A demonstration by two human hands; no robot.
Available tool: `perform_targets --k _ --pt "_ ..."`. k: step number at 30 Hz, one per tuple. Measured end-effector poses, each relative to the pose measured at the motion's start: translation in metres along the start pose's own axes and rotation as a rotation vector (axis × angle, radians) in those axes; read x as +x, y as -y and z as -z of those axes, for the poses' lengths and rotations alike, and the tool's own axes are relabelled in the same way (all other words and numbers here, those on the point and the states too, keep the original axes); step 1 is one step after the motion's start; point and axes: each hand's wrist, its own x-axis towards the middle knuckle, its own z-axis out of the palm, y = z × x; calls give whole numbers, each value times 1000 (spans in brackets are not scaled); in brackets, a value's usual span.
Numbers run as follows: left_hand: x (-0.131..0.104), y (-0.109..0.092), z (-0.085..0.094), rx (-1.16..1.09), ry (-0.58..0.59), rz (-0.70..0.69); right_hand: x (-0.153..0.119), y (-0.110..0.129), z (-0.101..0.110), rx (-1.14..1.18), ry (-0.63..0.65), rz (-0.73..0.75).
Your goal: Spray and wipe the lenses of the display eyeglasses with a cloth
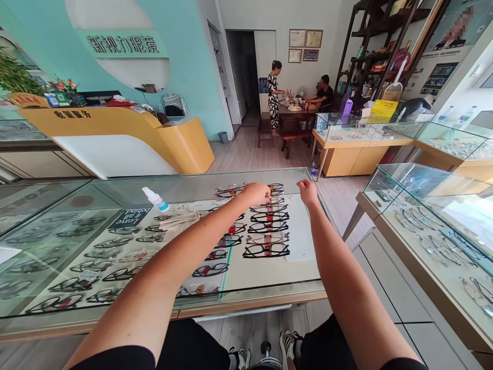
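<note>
My left hand (pixel 257 194) reaches over the glass display case (pixel 269 294), its fingers curled down at the far end of a column of eyeglasses (pixel 266 250). Whatever its fingertips hold, if anything, is hidden. Just beyond the fingertips is a dark-framed pair of eyeglasses (pixel 276 187). To the right, my right hand (pixel 308 193) is closed above the case's far right corner, with nothing visible in its fingers. The column of frames, several with red tags at the bridge, runs toward me over a white sheet (pixel 298 231).
A white spray bottle (pixel 155 199) and a folded cloth (pixel 179 218) lie left of my left forearm. More eyeglasses fill the case's left side. Another display case (pixel 431 226) stands at right. Two people are at a table (pixel 288 114) in the back, with a wooden bench (pixel 296 134).
</note>
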Motion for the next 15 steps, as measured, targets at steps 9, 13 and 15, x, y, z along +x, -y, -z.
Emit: perform_targets --k 9,13,15 --pt "23 6 5 -40 -80 56 -4 3 -2 31 32 -25" --pt "26 5 -3 -87 -88 67 -5 6 -1 39 38 3" --pt "24 4 -5 -112 -105 70 -6 7 0 38 27 20"
